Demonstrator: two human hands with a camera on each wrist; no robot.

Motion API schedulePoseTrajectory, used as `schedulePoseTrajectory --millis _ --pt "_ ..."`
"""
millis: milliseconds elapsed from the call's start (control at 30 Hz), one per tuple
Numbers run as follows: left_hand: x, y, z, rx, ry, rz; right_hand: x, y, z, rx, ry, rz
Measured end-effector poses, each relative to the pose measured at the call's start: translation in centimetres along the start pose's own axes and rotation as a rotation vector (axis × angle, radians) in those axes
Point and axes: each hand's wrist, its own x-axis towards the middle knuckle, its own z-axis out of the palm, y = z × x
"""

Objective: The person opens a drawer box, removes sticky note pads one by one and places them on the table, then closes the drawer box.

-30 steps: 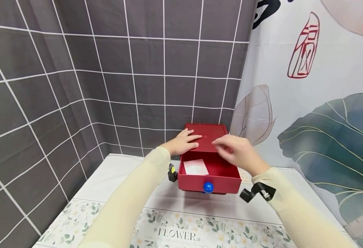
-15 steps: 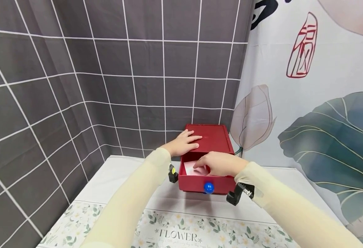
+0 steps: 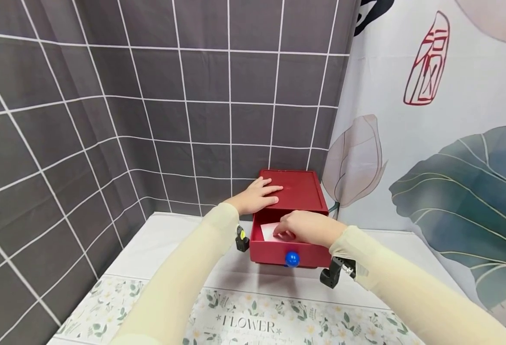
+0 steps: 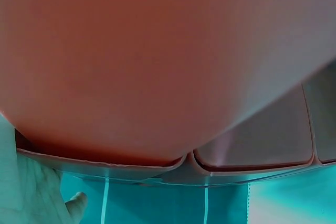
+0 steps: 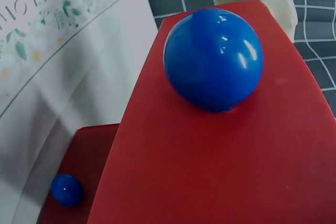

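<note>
A red drawer box (image 3: pixel 299 190) stands on the white table cover, its upper drawer (image 3: pixel 270 252) pulled out. My left hand (image 3: pixel 254 197) rests on the left of the box's top with its fingers spread. Inside the drawer, my right hand (image 3: pixel 306 227) has curled fingers on a square white paper sheet (image 3: pixel 268 232), whose right part the hand covers. The undersides of those fingertips are hidden. A round blue knob (image 5: pixel 214 60) sits on the drawer front. In the left wrist view a blurred reddish surface (image 4: pixel 126 66) fills most of the picture.
Below the pulled-out drawer, a second red drawer front (image 5: pixel 92 150) carries another blue knob (image 5: pixel 66 190). A grey curtain with white grid lines (image 3: pixel 205 120) hangs behind and to the left. A floral printed strip (image 3: pixel 248 314) runs along the table's front.
My right hand came down from above the box into the open drawer and onto the paper. The paper has shifted slightly right within the drawer. My left hand stayed on the box's top.
</note>
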Motion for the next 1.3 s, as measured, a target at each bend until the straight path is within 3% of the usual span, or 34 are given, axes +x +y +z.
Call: schedulePoseTrajectory --millis 333,467,867,1167,1300 --pt "-0.2 0.3 -0.4 0.013 -0.014 -0.013 -0.1 0.6 0.5 0.115 0.019 0.081" --pt "-0.2 0.4 -0.3 0.014 -0.015 -0.008 -0.4 0.9 0.4 0.118 0.039 0.077" --pt "0.0 0.6 -0.2 0.014 0.000 0.004 -1.3 1.6 -0.3 0.061 0.195 0.025" --pt "-0.1 0.3 -0.3 0.015 -0.003 -0.002 -2.0 1.9 -1.0 0.079 0.267 0.071" --pt "0.0 0.1 -0.2 0.014 -0.006 0.001 -2.4 2.6 -1.1 0.062 0.338 0.128"
